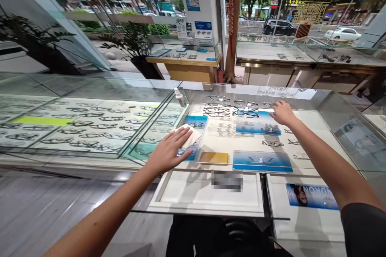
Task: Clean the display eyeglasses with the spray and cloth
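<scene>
On the desk (216,143), nearer the person than the bottle (180,99), a pale cloth (193,138), probably light, limp and best held by its free edge, lies under the flattened left hand (171,148), while the half-curled right hand (282,113), its grip unclear, is well right of the bottle.

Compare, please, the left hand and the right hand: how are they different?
Pose: the left hand lies flat, its thumb apart; the right hand has bent fingers. Contact: the left hand covers part of a white cloth; the right hand is beside eyeglasses, but touching is unclear. Place: the left hand is nearer the front edge of the glass showcase; the right hand is farther back. Both are bare.
</scene>
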A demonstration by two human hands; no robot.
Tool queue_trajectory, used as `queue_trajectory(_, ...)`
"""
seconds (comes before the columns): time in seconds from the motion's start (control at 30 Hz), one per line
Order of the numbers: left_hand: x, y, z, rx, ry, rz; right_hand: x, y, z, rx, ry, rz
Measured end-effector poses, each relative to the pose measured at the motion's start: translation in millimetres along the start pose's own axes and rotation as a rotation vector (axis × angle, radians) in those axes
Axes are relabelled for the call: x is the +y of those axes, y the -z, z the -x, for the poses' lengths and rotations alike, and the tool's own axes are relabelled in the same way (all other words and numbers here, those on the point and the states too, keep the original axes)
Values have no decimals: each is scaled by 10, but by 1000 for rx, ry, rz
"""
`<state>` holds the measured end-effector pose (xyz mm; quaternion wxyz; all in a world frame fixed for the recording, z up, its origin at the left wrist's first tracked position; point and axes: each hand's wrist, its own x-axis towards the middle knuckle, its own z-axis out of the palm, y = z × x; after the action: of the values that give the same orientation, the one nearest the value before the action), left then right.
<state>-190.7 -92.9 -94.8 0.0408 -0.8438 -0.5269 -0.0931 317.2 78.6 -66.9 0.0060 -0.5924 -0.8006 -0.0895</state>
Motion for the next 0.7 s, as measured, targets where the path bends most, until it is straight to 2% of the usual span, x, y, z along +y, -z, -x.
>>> queue_trajectory(0.2,43,28,-26,-16,8,22,-22,62,-40,-40,-76,-11)
queue_trajectory(0.27,46,36,-36,-24,7,23,-78,126,12,-50,-98,-34)
queue_trajectory(0.37,43,36,-45,-19,6,24,-208,279,196,10,-73,-90)
queue_trajectory(0.47,42,29,-48,-11,7,24,-396,547,551,79,54,-162)
queue_trajectory(0.53,43,26,-48,-3,9,20,-534,781,894,69,155,-225)
queue_trajectory(0.63,39,23,-42,0,6,9,-693,1128,1527,-27,250,-328)
queue_trajectory(0.7,28,23,-32,-6,3,3,-745,1310,1967,-141,282,-372)
